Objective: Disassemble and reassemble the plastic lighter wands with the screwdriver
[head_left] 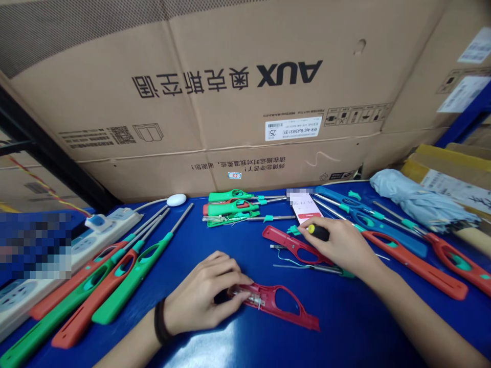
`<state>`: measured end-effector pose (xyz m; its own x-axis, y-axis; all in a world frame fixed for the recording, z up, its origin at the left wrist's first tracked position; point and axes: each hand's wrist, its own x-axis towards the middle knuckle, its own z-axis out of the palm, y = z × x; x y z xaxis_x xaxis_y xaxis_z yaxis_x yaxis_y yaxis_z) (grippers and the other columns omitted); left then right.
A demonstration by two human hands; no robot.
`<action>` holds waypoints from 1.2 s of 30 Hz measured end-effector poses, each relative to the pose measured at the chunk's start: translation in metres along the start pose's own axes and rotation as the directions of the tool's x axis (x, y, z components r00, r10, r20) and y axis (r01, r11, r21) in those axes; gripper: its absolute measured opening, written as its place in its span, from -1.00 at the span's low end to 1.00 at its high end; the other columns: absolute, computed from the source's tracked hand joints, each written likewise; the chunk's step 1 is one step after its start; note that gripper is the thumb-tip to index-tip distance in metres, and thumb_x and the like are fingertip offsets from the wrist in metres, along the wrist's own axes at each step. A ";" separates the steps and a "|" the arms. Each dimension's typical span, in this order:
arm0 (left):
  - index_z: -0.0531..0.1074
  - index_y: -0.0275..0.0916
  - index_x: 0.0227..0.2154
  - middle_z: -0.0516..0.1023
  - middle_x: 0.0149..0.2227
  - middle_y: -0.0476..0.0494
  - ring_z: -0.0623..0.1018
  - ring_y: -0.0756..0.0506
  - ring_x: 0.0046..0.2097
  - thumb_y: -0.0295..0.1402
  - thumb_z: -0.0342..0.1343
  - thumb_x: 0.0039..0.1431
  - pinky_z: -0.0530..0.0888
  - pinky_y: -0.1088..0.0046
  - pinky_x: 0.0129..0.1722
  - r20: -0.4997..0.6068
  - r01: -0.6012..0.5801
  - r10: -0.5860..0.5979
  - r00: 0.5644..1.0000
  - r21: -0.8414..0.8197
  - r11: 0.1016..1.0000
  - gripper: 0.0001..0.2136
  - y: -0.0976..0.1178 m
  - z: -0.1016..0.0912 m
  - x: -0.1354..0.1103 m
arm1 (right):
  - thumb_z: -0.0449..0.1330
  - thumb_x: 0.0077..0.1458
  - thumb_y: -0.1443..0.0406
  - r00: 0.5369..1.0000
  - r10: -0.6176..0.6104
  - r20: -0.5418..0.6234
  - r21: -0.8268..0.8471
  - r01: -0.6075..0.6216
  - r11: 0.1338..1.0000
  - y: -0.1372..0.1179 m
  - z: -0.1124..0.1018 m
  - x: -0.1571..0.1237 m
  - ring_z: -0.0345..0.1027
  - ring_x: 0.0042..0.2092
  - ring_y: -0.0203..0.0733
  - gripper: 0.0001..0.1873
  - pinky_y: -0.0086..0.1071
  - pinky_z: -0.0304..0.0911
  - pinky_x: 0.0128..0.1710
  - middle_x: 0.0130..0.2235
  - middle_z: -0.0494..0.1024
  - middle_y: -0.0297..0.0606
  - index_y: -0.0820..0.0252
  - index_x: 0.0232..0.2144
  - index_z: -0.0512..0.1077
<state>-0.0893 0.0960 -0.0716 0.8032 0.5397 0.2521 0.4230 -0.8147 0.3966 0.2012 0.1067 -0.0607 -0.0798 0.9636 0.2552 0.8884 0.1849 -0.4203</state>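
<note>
My left hand [209,294] is closed on the end of a red lighter shell half [280,306] that lies low over the blue table, open side up. A clear part sits inside the shell beside my thumb. My right hand [341,243] grips a screwdriver with a yellow and black handle [319,232]; its shaft is hidden. Just beyond the right fingertips are small teal plastic pieces [294,230]; I cannot tell whether the fingers touch them. Beneath that hand rests another red shell half [289,244], beside a metal lighter tube with a thin wire [307,266].
Several red and green long lighters [130,286] lie at the left beside a power strip [82,245]. Green shells [232,207] and a phone [305,204] are at the back. Orange and blue lighters [414,260] and a folded umbrella [422,199] lie right. A large carton [230,46] stands behind.
</note>
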 end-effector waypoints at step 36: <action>0.43 -0.17 -0.17 0.50 -0.36 -0.07 0.47 -0.06 -0.33 -0.37 0.12 0.10 0.39 0.38 -0.25 -0.031 -0.042 0.044 0.999 0.047 0.998 -0.79 0.002 0.001 -0.002 | 0.23 0.01 0.28 0.969 -0.199 0.149 0.065 0.191 0.979 -0.021 0.017 -0.008 0.42 -0.36 -0.24 -0.95 -0.43 0.19 -0.40 -0.34 0.53 -0.37 0.06 -0.42 0.51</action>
<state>-0.0897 0.0925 -0.0721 0.8074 0.5098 0.2969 0.4079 -0.8460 0.3432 0.1755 0.0980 -0.0686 -0.3211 0.9254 0.2014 0.8255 0.3777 -0.4195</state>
